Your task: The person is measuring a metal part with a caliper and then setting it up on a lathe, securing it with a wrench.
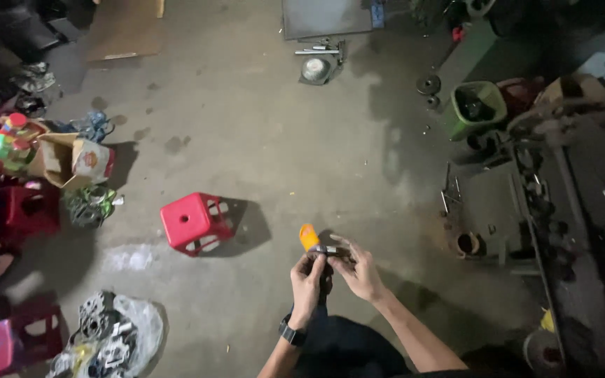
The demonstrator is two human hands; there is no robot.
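My left hand [307, 285], with a dark watch on its wrist, and my right hand [359, 273] meet in front of me over the concrete floor. Together they hold a small dark metal ring-shaped part [325, 251]. An orange piece [308, 236] sticks up just behind the part, at my left hand's fingertips. The fingers of both hands curl around the part, hiding most of it.
A red plastic stool [192, 221] stands on the floor to the left. Further left are boxes [71, 161], more red stools [28, 210] and a bag of metal parts [110, 336]. Machinery parts and a green bin [477, 106] crowd the right side.
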